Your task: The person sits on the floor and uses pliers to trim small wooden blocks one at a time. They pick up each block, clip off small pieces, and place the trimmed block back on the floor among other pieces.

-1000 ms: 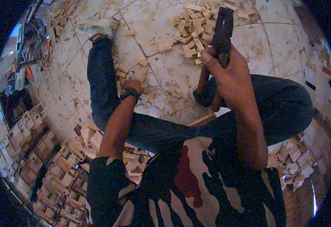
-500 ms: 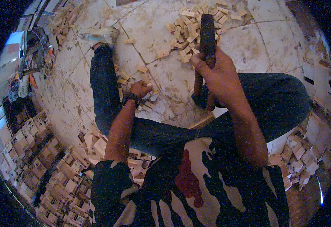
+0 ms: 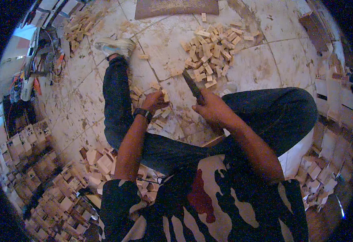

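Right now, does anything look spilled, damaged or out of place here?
Nothing looks damaged. Wood blocks lie in a loose heap on the floor, with strays by the left hand. The right hand holds a dark blade.

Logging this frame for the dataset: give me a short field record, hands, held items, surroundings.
setting: person seated on a tiled floor, legs spread
left hand: closed on a small wooden block, low by the floor
right hand: gripping a dark flat-bladed tool, blade pointing up and left
wristwatch: on left wrist
ahead: loose pile of wooden blocks; brown mat beyond it
lower left: stacked wooden pieces
left foot: pale shoe
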Demonstrator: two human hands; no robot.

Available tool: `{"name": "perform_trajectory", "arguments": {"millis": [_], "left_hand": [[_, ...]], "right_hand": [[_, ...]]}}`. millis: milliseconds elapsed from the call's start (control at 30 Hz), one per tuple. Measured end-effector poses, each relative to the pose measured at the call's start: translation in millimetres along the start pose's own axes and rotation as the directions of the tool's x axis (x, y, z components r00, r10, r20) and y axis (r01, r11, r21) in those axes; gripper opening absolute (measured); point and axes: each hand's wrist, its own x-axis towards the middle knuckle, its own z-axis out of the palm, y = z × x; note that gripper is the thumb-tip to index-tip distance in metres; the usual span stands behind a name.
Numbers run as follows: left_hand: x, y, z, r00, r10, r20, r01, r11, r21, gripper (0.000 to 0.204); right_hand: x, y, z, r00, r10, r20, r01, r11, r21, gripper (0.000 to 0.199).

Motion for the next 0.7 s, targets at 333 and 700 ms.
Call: {"name": "perform_trajectory", "arguments": {"millis": [333, 700], "left_hand": [[-87, 66, 56, 0.904, 0.426, 0.032, -0.394, 0.860, -0.325, 0.042], [-133, 66, 91, 0.710, 0.684, -0.167, -0.701, 0.710, -0.072, 0.048]], "right_hand": [[1, 4, 6, 0.998, -0.024, 0.051, 0.027, 0.999, -0.045, 0.034], [-16, -20, 7, 0.930, -0.059, 0.364, -0.035, 0.969, 0.244, 0.038]]}}
